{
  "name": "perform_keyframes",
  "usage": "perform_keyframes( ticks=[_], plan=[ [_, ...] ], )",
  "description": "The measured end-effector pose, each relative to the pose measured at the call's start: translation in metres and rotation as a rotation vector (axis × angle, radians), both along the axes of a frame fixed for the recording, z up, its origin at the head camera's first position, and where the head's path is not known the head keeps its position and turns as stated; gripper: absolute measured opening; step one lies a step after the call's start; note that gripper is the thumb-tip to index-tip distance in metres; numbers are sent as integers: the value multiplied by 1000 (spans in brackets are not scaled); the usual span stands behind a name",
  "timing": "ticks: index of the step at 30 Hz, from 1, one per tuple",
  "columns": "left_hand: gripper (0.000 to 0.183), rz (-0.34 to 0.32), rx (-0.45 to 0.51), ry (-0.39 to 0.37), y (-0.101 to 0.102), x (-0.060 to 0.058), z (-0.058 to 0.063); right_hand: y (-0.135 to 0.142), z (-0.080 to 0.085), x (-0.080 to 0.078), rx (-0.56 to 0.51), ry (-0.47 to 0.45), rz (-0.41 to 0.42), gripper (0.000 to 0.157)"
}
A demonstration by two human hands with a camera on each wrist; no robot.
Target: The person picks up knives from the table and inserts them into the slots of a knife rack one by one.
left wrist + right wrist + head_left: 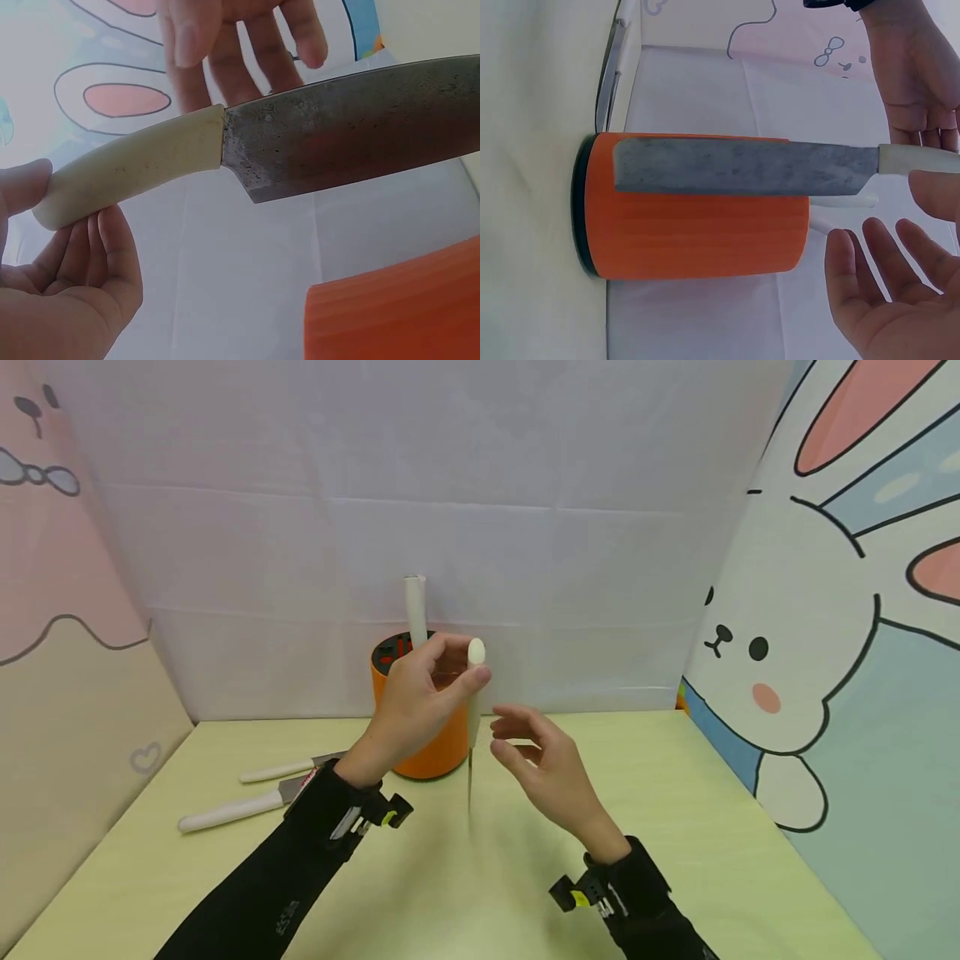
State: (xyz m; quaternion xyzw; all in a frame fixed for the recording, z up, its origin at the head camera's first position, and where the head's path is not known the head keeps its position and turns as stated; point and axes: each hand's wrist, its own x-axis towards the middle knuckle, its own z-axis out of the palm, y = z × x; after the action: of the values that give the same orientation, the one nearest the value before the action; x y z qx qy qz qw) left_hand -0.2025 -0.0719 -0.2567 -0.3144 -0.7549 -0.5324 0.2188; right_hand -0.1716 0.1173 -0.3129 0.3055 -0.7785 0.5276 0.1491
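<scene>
My left hand [420, 693] pinches a kitchen knife [337, 120] by the butt of its off-white handle [142, 161], thumb on one side and fingertips on the other. The knife hangs upright, its broad, stained blade [742, 166] pointing down in front of the orange knife block [427, 752]. To the right of the handle, my right hand [547, 768] is raised with loosely bent fingers. It holds nothing and stays apart from the knife in the head view. White handles [416, 610] stick up from the block's dark slotted top.
Two more white-handled knives lie on the table left of the block: a smaller one [277, 772] behind and a larger one [232, 812] in front, their blades partly behind my left forearm. A white sheet [600, 568] hangs behind the pale yellow table [675, 827], between cartoon-printed side panels.
</scene>
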Motion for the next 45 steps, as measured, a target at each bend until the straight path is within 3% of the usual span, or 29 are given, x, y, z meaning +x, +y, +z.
perform_keyframes(
  ticks=[4,9,13,27,36,45],
  plan=[
    [27,16,-19,-9,-4,15,22,9,-5,-2,34,25,-19,37],
    [26,53,-49,5,-12,16,35,22,-29,-19,71,52,-28,37],
    [26,47,-51,-1,-15,12,43,38,-49,-31,118,90,-64,38],
    [27,101,-61,-5,-33,13,82,50,-62,-36,208,195,-151,39],
    [30,86,-28,24,-56,-15,103,54,-68,-38,274,225,-188,40],
    [32,57,40,-23,-71,-26,129,53,-67,-37,284,179,-185,45]
  ],
)
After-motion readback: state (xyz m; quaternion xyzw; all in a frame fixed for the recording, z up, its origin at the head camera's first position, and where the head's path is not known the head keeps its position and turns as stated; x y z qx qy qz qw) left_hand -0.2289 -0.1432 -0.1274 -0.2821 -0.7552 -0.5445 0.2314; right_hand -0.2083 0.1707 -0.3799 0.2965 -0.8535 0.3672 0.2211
